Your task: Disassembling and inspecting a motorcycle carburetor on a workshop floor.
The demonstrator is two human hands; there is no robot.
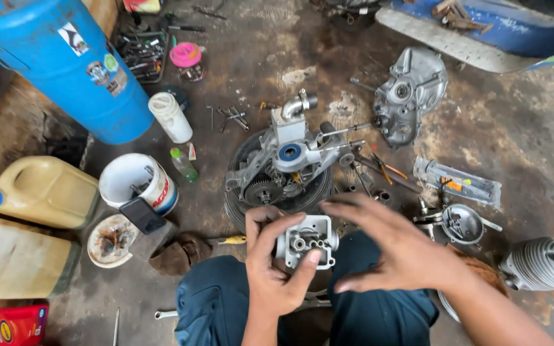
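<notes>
My left hand (270,266) grips a small grey metal engine part (307,241) with round holes, holding it above my knees. Just to its right, my right hand (392,247) hovers flat with fingers spread, holding nothing. Beyond both hands, a stripped engine block (286,160) rests on a black tyre (309,197) on the dirty concrete floor, its gears exposed at the left and a bent metal pipe on top.
A grey engine cover (410,95) lies at the back right. A finned cylinder (542,264) and a round metal part (461,224) lie at the right. A blue drum (72,64), yellow jerrycans (45,191), a white bucket (134,179) and scattered tools stand at the left.
</notes>
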